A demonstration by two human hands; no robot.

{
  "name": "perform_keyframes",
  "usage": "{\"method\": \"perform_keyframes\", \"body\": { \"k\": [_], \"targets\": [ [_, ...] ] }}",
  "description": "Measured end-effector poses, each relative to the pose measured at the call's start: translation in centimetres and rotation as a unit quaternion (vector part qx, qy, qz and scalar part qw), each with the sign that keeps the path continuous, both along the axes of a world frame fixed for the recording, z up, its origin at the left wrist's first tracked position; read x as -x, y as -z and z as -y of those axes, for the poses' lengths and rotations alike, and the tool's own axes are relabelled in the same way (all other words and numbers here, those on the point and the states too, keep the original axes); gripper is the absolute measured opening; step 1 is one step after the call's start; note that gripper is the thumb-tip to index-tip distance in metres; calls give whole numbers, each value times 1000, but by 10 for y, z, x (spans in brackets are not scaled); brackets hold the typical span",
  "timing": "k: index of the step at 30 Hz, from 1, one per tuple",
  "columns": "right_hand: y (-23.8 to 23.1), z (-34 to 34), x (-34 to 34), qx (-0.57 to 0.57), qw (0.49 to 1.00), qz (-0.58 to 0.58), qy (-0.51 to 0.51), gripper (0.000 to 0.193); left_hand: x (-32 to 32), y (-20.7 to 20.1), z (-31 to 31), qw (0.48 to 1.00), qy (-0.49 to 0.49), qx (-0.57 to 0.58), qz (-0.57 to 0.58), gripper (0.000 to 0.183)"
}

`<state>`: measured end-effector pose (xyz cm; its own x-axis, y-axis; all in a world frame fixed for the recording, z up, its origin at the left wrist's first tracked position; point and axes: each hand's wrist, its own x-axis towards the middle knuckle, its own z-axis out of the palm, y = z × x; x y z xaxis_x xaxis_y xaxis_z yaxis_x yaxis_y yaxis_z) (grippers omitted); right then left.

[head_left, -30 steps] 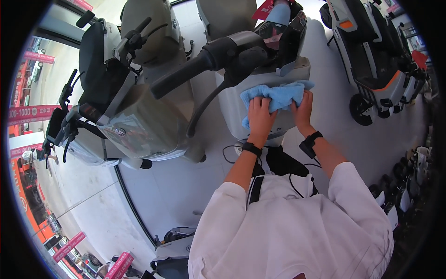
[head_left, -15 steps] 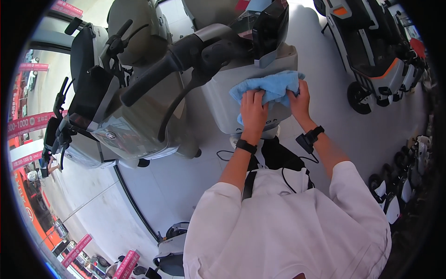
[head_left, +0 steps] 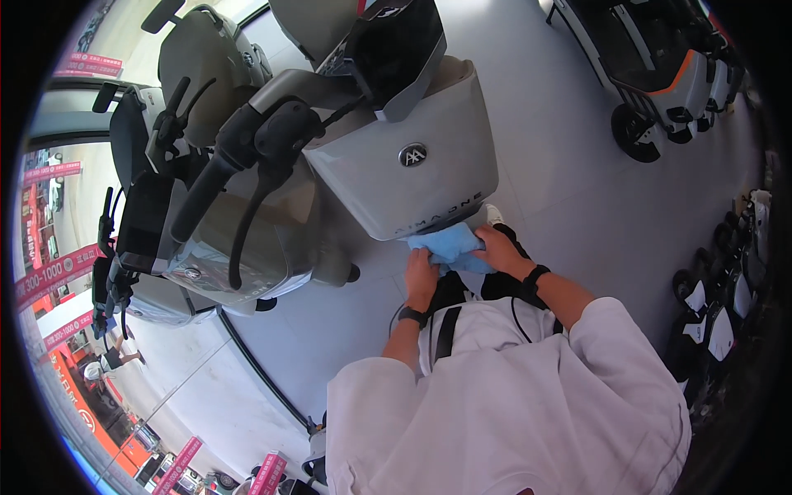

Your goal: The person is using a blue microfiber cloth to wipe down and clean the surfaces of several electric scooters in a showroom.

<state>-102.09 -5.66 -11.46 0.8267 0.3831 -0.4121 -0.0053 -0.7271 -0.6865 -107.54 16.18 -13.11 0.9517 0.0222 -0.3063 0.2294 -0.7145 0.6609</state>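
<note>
A light blue cloth (head_left: 450,243) is bunched between my two hands, just below the lower edge of a pale grey scooter front panel (head_left: 421,181). My left hand (head_left: 421,276) grips its left side with curled fingers. On the cloth's right side, my right hand (head_left: 502,252) pinches a fold. A round dark badge (head_left: 412,155) shows on the panel above. The scooter's black handlebar grip (head_left: 202,198) and brake lever (head_left: 247,214) reach out to the left of the panel. Whether the cloth touches the panel's underside I cannot tell.
A second grey scooter (head_left: 239,256) stands close on the left. At the upper right is a black and grey scooter with orange trim (head_left: 668,74). Several small vehicles (head_left: 718,297) line the right side. A glass wall with pink strips (head_left: 58,276) runs along the left.
Both hands have drawn the cloth down off the panel face and closer to my body, uncovering the badge. The panel appears higher and turned in view.
</note>
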Motion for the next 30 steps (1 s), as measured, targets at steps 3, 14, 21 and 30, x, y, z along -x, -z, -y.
{"method": "perform_keyframes", "body": {
  "k": [3,14,21,30],
  "targets": [
    [-2,19,-6,-44,999,-4,3,35,13,-15,18,999,22,18,-20,30],
    [-102,201,-59,-222,968,20,118,36,-72,-115,213,997,6,67,48,34],
    [-153,363,-80,-181,941,51,280,32,-124,-145,369,971,170,142,88,32],
    [-153,418,-90,-171,913,63,365,32,-187,-151,432,951,254,155,80,31]
  ]
}}
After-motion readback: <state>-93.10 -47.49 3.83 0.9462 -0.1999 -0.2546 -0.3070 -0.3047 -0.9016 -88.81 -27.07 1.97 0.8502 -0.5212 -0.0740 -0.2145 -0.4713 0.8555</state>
